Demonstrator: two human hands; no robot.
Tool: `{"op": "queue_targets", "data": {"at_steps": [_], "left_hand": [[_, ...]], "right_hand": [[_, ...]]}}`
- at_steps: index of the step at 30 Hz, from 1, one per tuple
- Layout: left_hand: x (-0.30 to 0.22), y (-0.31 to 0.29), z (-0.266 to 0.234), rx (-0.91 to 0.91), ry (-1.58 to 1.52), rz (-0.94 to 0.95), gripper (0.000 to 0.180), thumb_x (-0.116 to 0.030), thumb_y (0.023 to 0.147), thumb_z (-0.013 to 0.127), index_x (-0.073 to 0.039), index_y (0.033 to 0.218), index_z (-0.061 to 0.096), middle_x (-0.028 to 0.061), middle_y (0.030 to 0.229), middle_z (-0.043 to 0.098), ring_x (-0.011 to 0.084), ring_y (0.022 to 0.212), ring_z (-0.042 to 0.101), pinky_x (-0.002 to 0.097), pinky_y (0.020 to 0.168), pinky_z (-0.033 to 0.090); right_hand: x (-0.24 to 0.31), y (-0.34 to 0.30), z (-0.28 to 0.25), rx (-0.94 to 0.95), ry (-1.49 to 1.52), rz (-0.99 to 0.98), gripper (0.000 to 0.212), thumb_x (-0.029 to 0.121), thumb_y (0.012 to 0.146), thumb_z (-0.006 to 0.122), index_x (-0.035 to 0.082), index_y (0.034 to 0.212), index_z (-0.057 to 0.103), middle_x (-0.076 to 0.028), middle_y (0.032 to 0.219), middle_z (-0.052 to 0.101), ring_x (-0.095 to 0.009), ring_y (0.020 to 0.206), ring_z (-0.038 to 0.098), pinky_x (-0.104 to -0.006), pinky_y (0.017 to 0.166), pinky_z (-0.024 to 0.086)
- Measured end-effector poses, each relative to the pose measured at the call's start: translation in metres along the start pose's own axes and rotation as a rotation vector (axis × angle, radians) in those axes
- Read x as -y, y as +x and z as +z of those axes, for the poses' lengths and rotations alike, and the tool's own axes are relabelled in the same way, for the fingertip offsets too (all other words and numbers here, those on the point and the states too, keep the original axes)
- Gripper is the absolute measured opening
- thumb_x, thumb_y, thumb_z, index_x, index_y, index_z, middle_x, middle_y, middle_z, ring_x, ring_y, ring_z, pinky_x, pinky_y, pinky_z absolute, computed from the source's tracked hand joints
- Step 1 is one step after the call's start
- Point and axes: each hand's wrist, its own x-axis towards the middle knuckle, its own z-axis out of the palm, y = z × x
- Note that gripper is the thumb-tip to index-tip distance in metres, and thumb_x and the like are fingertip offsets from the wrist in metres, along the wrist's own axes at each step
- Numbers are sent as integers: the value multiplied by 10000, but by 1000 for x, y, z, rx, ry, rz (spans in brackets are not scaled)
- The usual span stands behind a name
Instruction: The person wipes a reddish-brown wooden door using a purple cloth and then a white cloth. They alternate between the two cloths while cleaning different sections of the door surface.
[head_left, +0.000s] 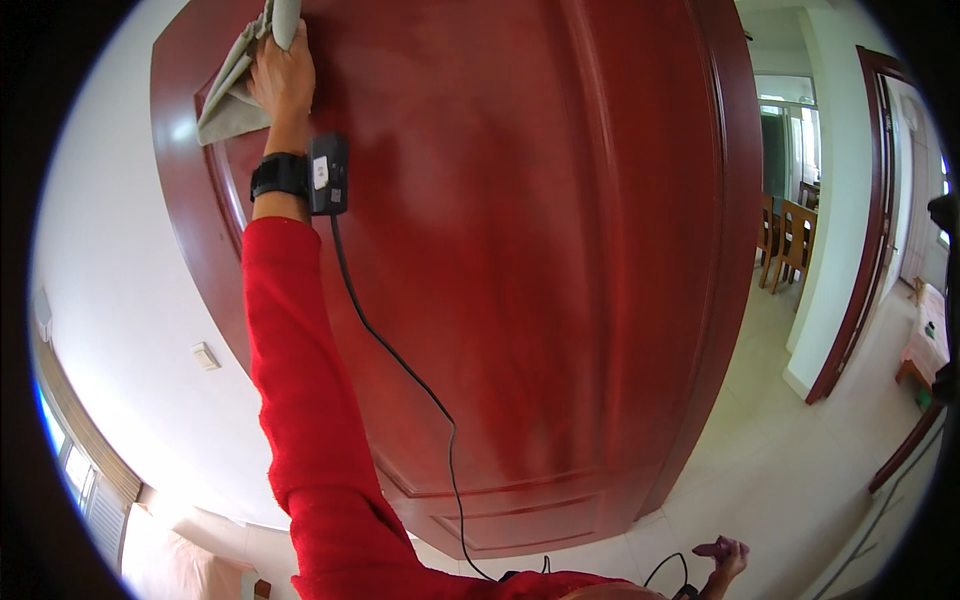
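My left hand [283, 75] reaches high up on a dark red wooden door [520, 250] and presses a grey-green cloth [232, 90] against its upper left panel. The fingers are closed over the cloth, which hangs down to the left of the hand. The arm wears a red sleeve [300, 400]. A black strap with a small black device [327, 174] sits on the wrist, and a black cable runs down from it. My right hand [724, 555] hangs low at the bottom right, away from the door, with its fingers loosely curled. It is small and near the rim.
A white wall with a light switch [205, 355] lies left of the door, with a window [65, 450] further down. To the right, a pale tiled floor [800, 450] leads to an opening with wooden chairs [790, 235] and another dark red door frame [865, 250].
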Motion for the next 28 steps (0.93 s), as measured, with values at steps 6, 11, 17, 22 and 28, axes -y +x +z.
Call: {"op": "queue_targets", "data": {"at_steps": [6,11,17,22,28], "left_hand": [[-33,8,-4,25,-68,68,589,-510,879,455,-88,1284,522,225,1251,549,392,1173,494,473,973,370],[-82,3,1,-35,-154,210,456,-337,917,523,-66,1283,510,219,1219,567,395,1144,506,453,958,377],[-103,1,-9,135,-285,232,416,-326,887,572,-23,1172,576,225,1065,631,397,1027,568,469,858,426],[-130,-11,13,64,-204,519,391,-341,854,608,-33,1094,625,212,980,651,405,902,596,476,808,454],[-173,-38,33,122,-233,590,378,-360,818,634,-65,1052,663,161,1010,660,328,1009,588,471,926,395]], "right_hand": [[-7,-5,2,-4,10,-19,127,112,916,513,-6,943,477,-173,780,647,-242,654,637,-356,584,557],[-5,-18,-5,7,24,17,171,144,892,585,7,957,506,-178,805,657,-256,676,642,-383,593,562],[-24,-26,-5,-58,-16,67,101,94,909,492,-5,924,485,-167,772,645,-230,643,633,-349,577,554],[-23,-13,1,61,16,68,98,97,888,531,13,931,503,-175,789,658,-254,661,648,-373,599,570],[-20,11,-10,168,-90,81,234,240,888,595,22,951,540,-143,820,664,-231,698,648,-343,626,562]]}}
